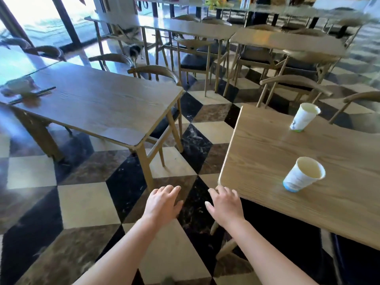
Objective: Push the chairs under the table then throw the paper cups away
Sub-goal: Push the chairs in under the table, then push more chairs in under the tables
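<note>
Checkered floor tiles are stretching between wooden tables in a café. The person is holding the left hand (164,202) and right hand (225,204) out with relaxed fingers, gripping nothing, the right one just beside the near table (267,153) corner, probably reaching for a dark-seated chair (287,239) beneath. Two paper cups, near cup (304,174) and far cup (304,117), are standing well apart on it, apparently empty.

two cups (304,174) on right table (267,161)
</note>
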A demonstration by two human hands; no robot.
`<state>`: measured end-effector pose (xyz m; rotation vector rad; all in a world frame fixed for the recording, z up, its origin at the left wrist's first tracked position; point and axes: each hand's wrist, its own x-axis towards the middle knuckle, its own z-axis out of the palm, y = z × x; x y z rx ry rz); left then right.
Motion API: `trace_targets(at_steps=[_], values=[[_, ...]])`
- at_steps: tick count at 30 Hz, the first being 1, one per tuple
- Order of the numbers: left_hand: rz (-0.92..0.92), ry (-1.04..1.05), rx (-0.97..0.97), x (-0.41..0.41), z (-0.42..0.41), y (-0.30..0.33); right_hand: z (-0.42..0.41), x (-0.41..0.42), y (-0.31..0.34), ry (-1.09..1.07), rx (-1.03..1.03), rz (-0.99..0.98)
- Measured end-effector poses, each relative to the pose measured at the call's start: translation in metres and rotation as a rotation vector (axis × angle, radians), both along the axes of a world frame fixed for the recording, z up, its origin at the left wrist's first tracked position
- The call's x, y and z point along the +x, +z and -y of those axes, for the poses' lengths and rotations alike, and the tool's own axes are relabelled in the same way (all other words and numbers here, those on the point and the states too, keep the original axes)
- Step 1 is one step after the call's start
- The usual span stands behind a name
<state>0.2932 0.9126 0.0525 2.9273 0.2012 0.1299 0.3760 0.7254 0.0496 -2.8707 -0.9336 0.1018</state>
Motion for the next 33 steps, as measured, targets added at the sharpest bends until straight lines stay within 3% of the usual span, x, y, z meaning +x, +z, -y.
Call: trace_targets(at_steps=[9,22,33], values=[[0.021,-0.048,-0.042,0.079,-0.068,-0.002,-0.059,0.060,0.001,-0.125,-0.009,-0.026],[0.075,-0.109,0.034,0.289,-0.142,0.016,-0.147,0.272,0.010,-0.206,0.071,0.056],[0.065,-0.167,0.008,0.458,-0.187,-0.004,-0.173,0.418,0.000,-0.303,0.023,0.039]])
